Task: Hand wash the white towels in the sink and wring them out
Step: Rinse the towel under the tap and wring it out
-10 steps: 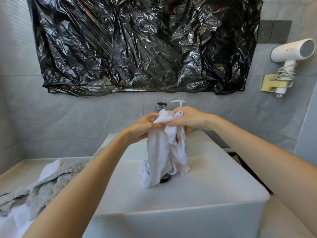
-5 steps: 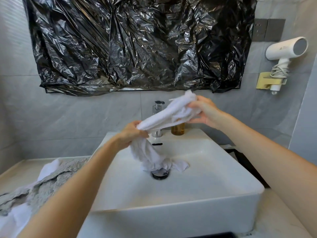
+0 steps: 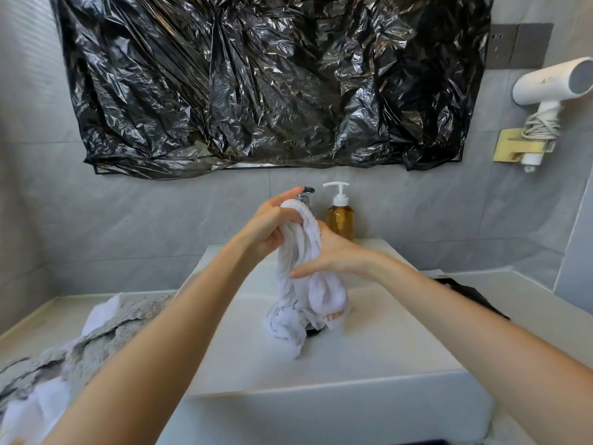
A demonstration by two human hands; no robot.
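Above the sink [image 3: 369, 393], the left hand [image 3: 268, 226] now clutches the towel's [image 3: 300, 274] top while the right hand [image 3: 333, 258] has dropped lower, cupping its bunched middle. The stretched span is gone; wringing looks imminent, tail resting by the drain.

Basin floor of the sink [image 3: 369, 354] open from 3 to 6 o'clock; bunched white towel [image 3: 298, 284] covers the drain. Faucet [image 3: 305, 195] and soap bottle [image 3: 340, 220] block 12, apparently close together.

Single head view, close, forward and down over the sink [image 3: 321, 385].
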